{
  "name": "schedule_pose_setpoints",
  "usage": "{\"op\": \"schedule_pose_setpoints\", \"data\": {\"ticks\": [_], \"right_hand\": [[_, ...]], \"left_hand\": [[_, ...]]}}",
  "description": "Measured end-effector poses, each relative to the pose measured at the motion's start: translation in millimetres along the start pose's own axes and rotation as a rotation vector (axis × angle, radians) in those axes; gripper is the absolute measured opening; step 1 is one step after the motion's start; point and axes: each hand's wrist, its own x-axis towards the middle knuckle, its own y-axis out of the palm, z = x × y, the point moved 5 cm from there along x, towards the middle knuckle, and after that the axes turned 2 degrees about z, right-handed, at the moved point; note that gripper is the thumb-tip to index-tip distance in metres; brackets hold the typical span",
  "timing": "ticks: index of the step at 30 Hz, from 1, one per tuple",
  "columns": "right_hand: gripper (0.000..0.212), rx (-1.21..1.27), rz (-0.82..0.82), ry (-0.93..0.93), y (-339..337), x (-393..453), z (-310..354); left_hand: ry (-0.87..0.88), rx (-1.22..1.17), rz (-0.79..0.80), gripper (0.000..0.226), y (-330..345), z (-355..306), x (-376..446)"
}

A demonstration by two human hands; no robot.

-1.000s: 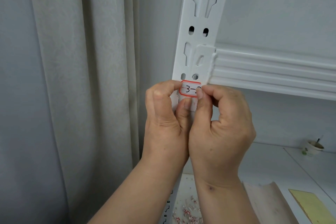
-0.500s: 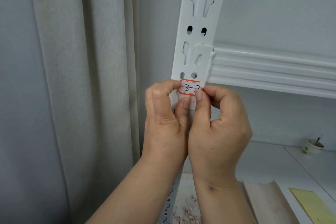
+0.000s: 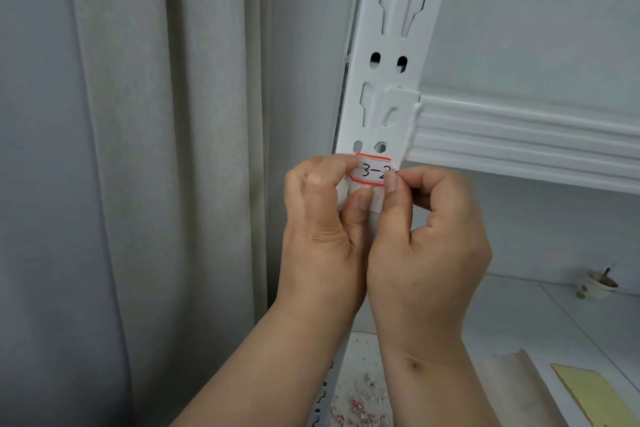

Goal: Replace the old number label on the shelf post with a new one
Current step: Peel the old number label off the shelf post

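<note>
Since a second ago little has moved: both hands stay at the post (image 3: 388,87), and the view has only drifted slightly.

Head view: my left hand (image 3: 322,229) curls round the post's left edge, thumb tip pressed to the metal just under the label (image 3: 372,173), forefinger bent onto the label's left end. My right hand (image 3: 429,246) pinches at the label's right end, thumb lying up across its lower right corner, the other fingers curled. The label is white with a red border and reads "3-2" in black. It sits on the post face just below two small holes and level with the beam (image 3: 519,142) that joins from the right.

I judge this is the new label being stuck down, since red and white scraps (image 3: 360,402) lie on the shelf (image 3: 519,315) below, likely the old one scraped off. Next I would rub it flat from the middle outward, keeping it straight.

Room: a pale curtain (image 3: 145,149) hangs at left, a grey wall behind. On the shelf sit a yellow sheet (image 3: 595,392) and, far back, a small cup (image 3: 597,284).
</note>
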Motion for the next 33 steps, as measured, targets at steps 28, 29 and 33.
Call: {"op": "schedule_pose_setpoints", "data": {"ticks": [28, 29, 33], "right_hand": [[0.011, 0.032, -0.036, -0.084, 4.4, -11.2, -6.9], [0.012, 0.034, -0.037, -0.084, 4.6, -11.1, -7.1], [0.012, 0.038, -0.033, -0.081, 4.7, -11.3, -7.7]], "left_hand": [[0.11, 0.122, -0.021, 0.035, -3.8, -4.3, -3.1], [0.115, 0.132, -0.019, 0.035, -4.0, -3.9, -2.7], [0.116, 0.152, -0.008, 0.033, -3.9, -2.6, -1.6]]}}
